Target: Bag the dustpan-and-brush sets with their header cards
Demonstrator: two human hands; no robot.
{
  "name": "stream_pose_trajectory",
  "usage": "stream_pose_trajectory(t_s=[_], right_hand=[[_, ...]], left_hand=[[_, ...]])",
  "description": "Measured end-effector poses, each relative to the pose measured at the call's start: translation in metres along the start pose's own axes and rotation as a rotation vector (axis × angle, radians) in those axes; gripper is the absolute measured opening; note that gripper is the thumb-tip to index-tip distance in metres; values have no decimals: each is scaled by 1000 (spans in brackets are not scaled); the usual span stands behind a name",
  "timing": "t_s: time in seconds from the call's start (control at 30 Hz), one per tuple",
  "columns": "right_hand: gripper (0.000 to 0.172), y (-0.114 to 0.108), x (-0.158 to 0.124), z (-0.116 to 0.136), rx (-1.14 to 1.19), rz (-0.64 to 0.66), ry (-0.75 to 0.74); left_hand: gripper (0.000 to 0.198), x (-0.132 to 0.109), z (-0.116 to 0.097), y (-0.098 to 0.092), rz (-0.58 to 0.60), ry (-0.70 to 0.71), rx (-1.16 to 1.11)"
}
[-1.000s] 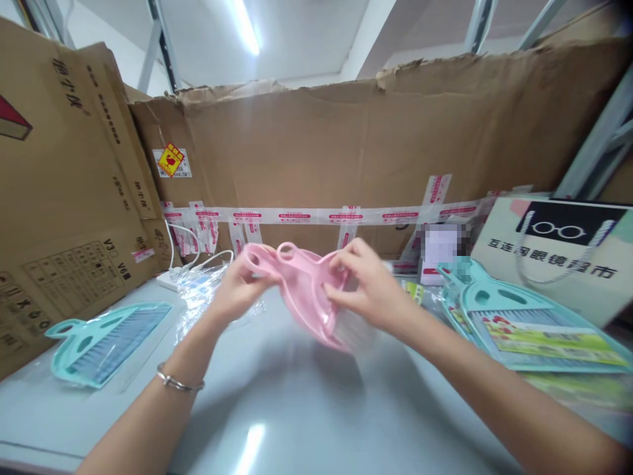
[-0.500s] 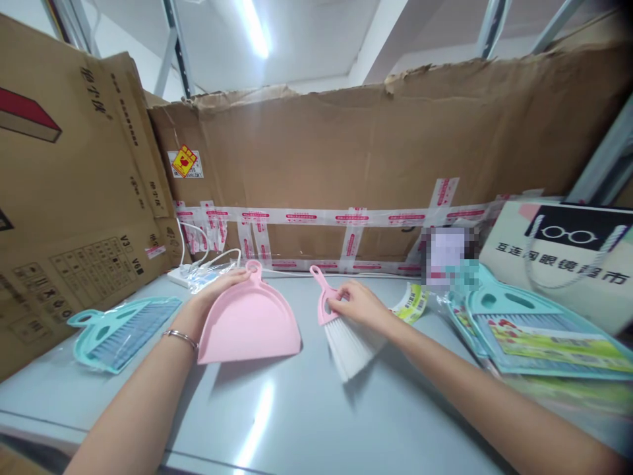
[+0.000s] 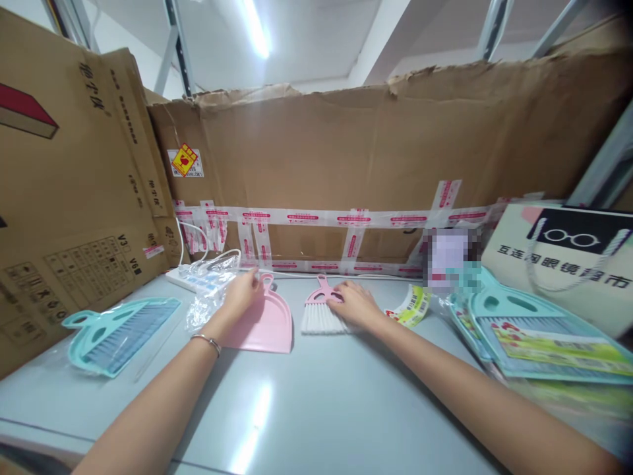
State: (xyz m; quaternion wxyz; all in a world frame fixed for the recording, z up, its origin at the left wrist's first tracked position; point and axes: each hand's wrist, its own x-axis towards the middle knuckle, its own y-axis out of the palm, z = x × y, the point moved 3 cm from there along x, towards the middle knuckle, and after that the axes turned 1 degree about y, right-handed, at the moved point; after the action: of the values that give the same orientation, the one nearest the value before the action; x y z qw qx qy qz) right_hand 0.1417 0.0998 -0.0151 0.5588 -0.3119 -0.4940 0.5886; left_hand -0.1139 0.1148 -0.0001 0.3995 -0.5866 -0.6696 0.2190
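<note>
We judge the unwrapping and parting done for one pair: the pink plastic dustpan [image 3: 274, 326] lies left of the white-bristled pink brush [image 3: 320, 318] on the pale grey-blue table [image 3: 316, 409]. The teal plastic set [image 3: 123, 336] looks bagged. The half-curled right hand [image 3: 357, 305] touches the brush; the left hand [image 3: 242, 295] hides the dustpan's side. We cannot tell either grip.

A blue-grey surface [image 3: 326, 409] spreads at 6 o'clock, bright with glare [image 3: 253, 432]. Behind it, cardboard [image 3: 306, 158] with a ragged top and tape [image 3: 353, 219] stretches across 12 o'clock. A box [image 3: 74, 191] stands at 9. A white ceiling [image 3: 321, 36] carries a lit tube [image 3: 254, 28] near 11; metal posts [image 3: 180, 54] rise around 10:30 and 2.
</note>
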Motion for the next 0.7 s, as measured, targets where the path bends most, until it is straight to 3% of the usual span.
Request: stream_pose_trajectory(t_s=[0.1,0.2,0.3,0.37,0.43,0.5,0.6,0.7], right_hand=[[34,-22,-13,-15,31,-39,-69],[24,-61,-30,-63,109,-175,-87],[21,-101,-52,-141,46,-408,103],[24,-116,-67,-187,-54,-517,287],[25,-120,-78,-212,-67,-555,330],[19,-117,-83,-210,-38,-588,271],[13,-108,-80,-171,40,-607,117],[16,-87,-58,-116,149,-396,-13]], left_hand=[[45,-3,-8,-5,-94,65,133],[40,-7,-14,-6,21,152,212],[35,-11,-14,2,194,204,286],[39,-12,-12,8,213,198,349],[40,-11,-10,12,186,187,407],[37,-9,-10,14,161,186,446],[40,-6,-7,12,121,177,480],[47,-5,-2,9,102,160,501]])
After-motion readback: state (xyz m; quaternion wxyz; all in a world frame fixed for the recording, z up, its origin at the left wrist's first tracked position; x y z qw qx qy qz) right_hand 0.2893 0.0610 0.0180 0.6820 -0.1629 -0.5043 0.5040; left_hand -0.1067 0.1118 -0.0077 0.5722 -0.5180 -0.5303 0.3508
